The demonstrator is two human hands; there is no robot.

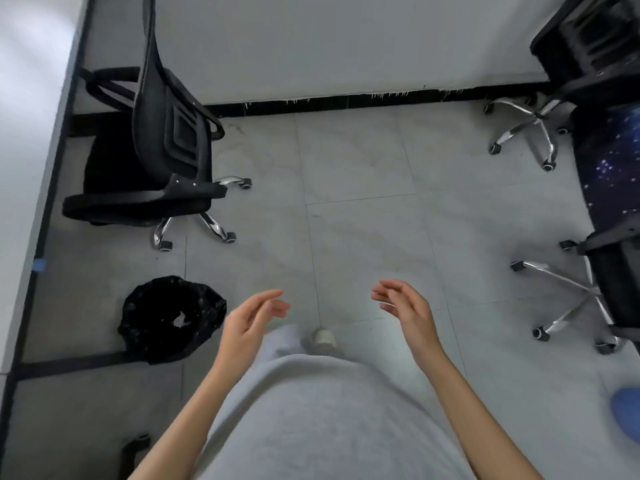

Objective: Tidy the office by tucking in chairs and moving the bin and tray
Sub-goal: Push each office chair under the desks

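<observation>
Above the grey floor (363, 220) — left hand (247, 320) and right hand (408, 308), fingers loosely spread, empty — bin (171, 318) just left.

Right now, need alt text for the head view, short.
Looking down, a person's empty left hand and right hand hover open over a grey tiled floor. A bin lined with a black bag sits left by a desk; a black office chair stands beyond it, more chairs at right.

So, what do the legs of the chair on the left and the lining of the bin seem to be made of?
The legs of the left chair look like polished chrome metal: they are silvery with bright reflections. The bin is lined with what appears to be a thin black plastic bag: its rim is crinkled and glossy. The bin's own material is hidden.
</observation>
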